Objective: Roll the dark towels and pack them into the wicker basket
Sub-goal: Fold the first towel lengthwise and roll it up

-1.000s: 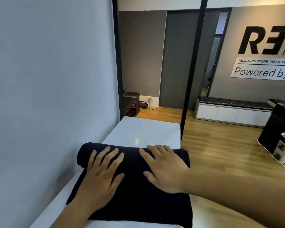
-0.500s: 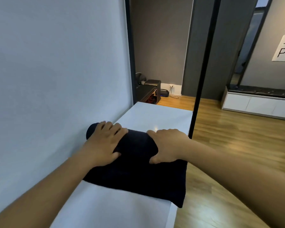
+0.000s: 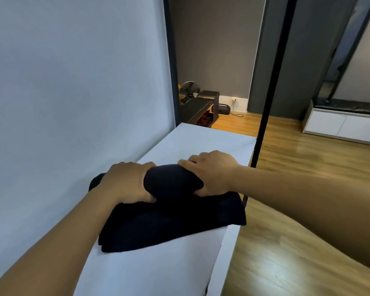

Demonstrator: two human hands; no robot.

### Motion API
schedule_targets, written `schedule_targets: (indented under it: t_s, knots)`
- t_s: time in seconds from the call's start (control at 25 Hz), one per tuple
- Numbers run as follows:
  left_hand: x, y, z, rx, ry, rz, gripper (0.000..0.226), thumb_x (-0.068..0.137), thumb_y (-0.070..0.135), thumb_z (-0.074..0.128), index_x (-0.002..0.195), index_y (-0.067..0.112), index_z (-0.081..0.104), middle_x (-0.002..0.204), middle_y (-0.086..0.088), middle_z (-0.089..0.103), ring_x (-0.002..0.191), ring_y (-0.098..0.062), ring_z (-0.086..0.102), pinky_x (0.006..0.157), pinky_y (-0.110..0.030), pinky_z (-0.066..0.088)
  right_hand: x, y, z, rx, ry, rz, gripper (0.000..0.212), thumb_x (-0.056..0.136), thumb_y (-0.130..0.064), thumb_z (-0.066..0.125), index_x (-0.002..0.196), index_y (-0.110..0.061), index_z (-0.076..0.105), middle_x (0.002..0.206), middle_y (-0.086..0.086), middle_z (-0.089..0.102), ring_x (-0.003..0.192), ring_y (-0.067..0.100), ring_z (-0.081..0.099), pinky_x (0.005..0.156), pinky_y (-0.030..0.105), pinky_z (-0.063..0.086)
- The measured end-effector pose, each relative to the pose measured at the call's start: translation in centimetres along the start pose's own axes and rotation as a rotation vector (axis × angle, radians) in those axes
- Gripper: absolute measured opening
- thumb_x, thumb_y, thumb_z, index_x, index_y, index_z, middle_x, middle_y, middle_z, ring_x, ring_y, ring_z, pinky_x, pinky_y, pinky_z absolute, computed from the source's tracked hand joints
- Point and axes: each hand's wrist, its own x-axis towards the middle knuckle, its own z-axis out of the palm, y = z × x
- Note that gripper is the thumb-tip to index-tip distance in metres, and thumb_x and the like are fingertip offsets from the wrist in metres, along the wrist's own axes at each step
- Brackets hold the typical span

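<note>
A dark navy towel [image 3: 171, 218] lies on the narrow white table [image 3: 158, 270], partly rolled into a thick roll at its far end, with the flat unrolled part reaching towards me. My left hand [image 3: 126, 182] grips the left part of the roll, fingers curled over its top and thumb underneath. My right hand [image 3: 212, 171] grips the right part of the roll the same way. The towel's right corner hangs slightly over the table's right edge. No wicker basket is in view.
A light grey wall [image 3: 73, 92] runs close along the table's left side. A black vertical pole [image 3: 267, 92] stands at the table's right edge. Wooden floor [image 3: 297, 210] lies to the right, with a low white cabinet [image 3: 342, 124] and dark furniture [image 3: 201, 110] farther back.
The flat palms pressing on the towel have curled into a grip round the roll. The roll has grown thicker and the flat part of the towel shorter. The camera view turned left and closer.
</note>
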Motion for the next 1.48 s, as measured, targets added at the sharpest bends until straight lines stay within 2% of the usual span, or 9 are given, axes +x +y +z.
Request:
schedule_targets:
  t_s: [0.24, 0.52, 0.68, 0.8, 0.92, 1.04, 1.24, 1.36, 1.48]
  knots:
    - [-4.9, 3.7, 1.6, 0.108, 0.129, -0.145, 0.081, 0.072, 0.075, 0.048, 0.142, 0.038, 0.03, 0.117, 0.008, 0.06, 0.101, -0.021, 0.058, 0.083, -0.036, 0.044, -1.2, 0.7, 2.3, -0.084, 0.242, -0.165, 0.087, 0.077, -0.059, 0.068, 0.147, -0.025, 0.027, 0.138, 0.003, 0.051, 0.114, 0.027, 0.054, 0.096, 0.042, 0.048]
    - [-9.9, 5.9, -2.4, -0.595, -0.249, -0.508, 0.063, 0.066, 0.068, 0.074, 0.121, 0.06, 0.046, 0.116, 0.025, 0.06, 0.103, -0.004, 0.059, 0.095, -0.036, 0.05, -2.3, 2.0, 1.8, 0.109, 0.206, -0.392, 0.077, 0.091, -0.06, 0.042, 0.155, -0.022, 0.02, 0.154, 0.003, 0.035, 0.136, 0.027, 0.035, 0.115, 0.044, 0.025]
    - [-11.2, 10.8, -2.2, -0.331, -0.136, -0.672, 0.079, 0.069, 0.076, 0.064, 0.137, 0.047, 0.034, 0.119, 0.011, 0.06, 0.104, -0.018, 0.058, 0.089, -0.039, 0.05, -0.1, 2.6, 1.1, 0.132, 0.142, -0.462, 0.077, 0.09, -0.045, 0.06, 0.153, -0.021, 0.024, 0.148, 0.006, 0.039, 0.131, 0.029, 0.038, 0.112, 0.044, 0.025]
    - [-12.8, 15.7, -0.4, -0.02, -0.06, -0.777, 0.087, 0.085, 0.074, 0.042, 0.152, 0.029, 0.009, 0.132, -0.009, 0.051, 0.112, -0.032, 0.054, 0.088, -0.043, 0.046, 0.8, 0.6, 2.6, 0.073, 0.267, -0.486, 0.084, 0.07, -0.014, 0.082, 0.143, -0.006, 0.043, 0.134, 0.017, 0.051, 0.127, 0.039, 0.047, 0.111, 0.059, 0.029]
    - [-14.5, 19.8, 0.9, 0.067, 0.053, -0.868, 0.08, 0.092, 0.058, 0.038, 0.155, 0.03, -0.003, 0.136, -0.012, 0.045, 0.113, -0.033, 0.049, 0.089, -0.044, 0.04, -0.1, -2.4, 3.4, 0.226, 0.333, -0.331, 0.084, 0.069, 0.008, 0.073, 0.146, -0.008, 0.042, 0.139, 0.026, 0.043, 0.13, 0.049, 0.039, 0.103, 0.061, 0.039]
    - [-15.6, 21.1, 0.9, 0.073, 0.1, -0.983, 0.078, 0.092, 0.047, 0.047, 0.154, 0.032, 0.001, 0.13, -0.01, 0.048, 0.109, -0.032, 0.05, 0.085, -0.041, 0.039, -0.8, -5.6, 1.1, 0.394, 0.227, -0.178, 0.079, 0.087, -0.005, 0.059, 0.154, -0.03, 0.025, 0.148, 0.02, 0.021, 0.114, 0.039, 0.044, 0.086, 0.043, 0.051]
    - [-19.8, 22.1, 2.4, 0.332, 0.098, -1.147, 0.084, 0.081, 0.029, 0.067, 0.153, 0.023, 0.024, 0.116, -0.021, 0.056, 0.089, -0.035, 0.054, 0.074, -0.042, 0.04, -1.1, -13.4, -2.8, 1.229, -0.063, -0.053, 0.04, 0.089, -0.046, 0.051, 0.126, -0.032, 0.06, 0.144, 0.009, 0.037, 0.105, 0.024, 0.056, 0.091, 0.04, 0.054]
    - [-25.4, 21.0, 3.4, 0.452, 0.068, -1.25, 0.074, 0.076, 0.017, 0.06, 0.147, 0.021, 0.041, 0.114, -0.026, 0.059, 0.083, -0.039, 0.058, 0.073, -0.046, 0.045, -4.1, -21.9, -4.2, 1.409, -0.162, -0.099, 0.076, 0.073, -0.062, 0.073, 0.137, -0.031, 0.044, 0.142, -0.001, 0.022, 0.096, 0.012, 0.05, 0.09, 0.028, 0.049]
    - [-31.8, 20.0, 3.5, 0.444, 0.036, -1.301, 0.072, 0.081, 0.035, 0.065, 0.147, 0.022, 0.04, 0.126, -0.027, 0.055, 0.091, -0.041, 0.057, 0.078, -0.049, 0.044, -5.8, -29.8, -5.0, 1.544, -0.192, -0.185, 0.078, 0.07, -0.05, 0.081, 0.137, -0.036, 0.043, 0.143, -0.004, 0.026, 0.109, 0.009, 0.046, 0.093, 0.024, 0.043]
